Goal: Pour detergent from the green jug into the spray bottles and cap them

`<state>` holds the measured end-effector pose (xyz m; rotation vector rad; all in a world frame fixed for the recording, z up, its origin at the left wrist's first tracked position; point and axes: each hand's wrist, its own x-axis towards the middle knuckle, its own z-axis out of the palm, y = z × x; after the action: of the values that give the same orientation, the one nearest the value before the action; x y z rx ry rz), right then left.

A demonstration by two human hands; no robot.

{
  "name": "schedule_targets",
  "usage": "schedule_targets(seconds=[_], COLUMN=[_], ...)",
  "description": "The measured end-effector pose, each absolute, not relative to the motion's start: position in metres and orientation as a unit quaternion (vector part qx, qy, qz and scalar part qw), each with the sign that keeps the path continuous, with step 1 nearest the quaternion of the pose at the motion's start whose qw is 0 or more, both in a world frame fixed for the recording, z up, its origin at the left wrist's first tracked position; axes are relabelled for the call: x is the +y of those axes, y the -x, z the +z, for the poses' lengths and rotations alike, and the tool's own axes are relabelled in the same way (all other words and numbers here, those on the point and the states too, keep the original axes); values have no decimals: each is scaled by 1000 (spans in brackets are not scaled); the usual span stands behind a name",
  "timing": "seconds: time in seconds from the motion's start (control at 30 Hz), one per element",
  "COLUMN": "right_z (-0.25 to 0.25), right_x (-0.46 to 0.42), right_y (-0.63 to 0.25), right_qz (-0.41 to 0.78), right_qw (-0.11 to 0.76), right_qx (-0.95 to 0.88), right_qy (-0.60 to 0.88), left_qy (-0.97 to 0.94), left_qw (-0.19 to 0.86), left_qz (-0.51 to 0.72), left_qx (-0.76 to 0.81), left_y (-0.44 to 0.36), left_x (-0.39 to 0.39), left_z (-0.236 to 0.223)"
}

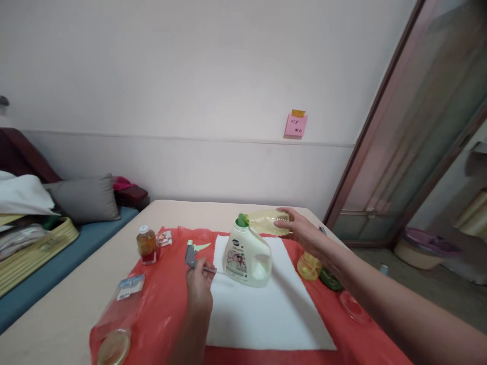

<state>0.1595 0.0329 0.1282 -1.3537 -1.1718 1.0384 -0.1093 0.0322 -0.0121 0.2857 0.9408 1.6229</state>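
My left hand (199,288) is closed on a grey and pale green spray trigger head (190,256), whose thin tube points right toward the jug. In my right hand (299,229) is a see-through yellowish bottle (266,222), tipped onto its side. Its neck end lies at the green mouth (241,221) of a large cream detergent jug (247,258); whether the two touch I cannot tell. The jug stands upright on a white cloth (270,319), between my hands. My right fingers cover the bottle's far end.
Red sheeting (163,299) lies under the cloth on a beige table (49,309). At left are an amber bottle (146,246), a small packet (165,239) and a clear package (125,299). A yellow container (308,266) and a dark green item (330,280) sit under my right forearm.
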Motion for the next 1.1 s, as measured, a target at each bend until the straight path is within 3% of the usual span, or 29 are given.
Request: schedule_targets(seconds=[0.27, 0.53, 1.1], right_z=[179, 213, 226], right_x=[52, 69, 82], right_y=[-150, -121, -103], right_qz=[299, 207, 168], right_qw=[368, 286, 269], right_qx=[-621, -686, -688], right_qy=[624, 637, 653], left_qy=[-120, -107, -94], left_qw=[578, 584, 597], left_qz=[701, 697, 686], left_qx=[401, 403, 404], left_y=[116, 120, 126], left_x=[33, 33, 35], left_z=[-12, -13, -11])
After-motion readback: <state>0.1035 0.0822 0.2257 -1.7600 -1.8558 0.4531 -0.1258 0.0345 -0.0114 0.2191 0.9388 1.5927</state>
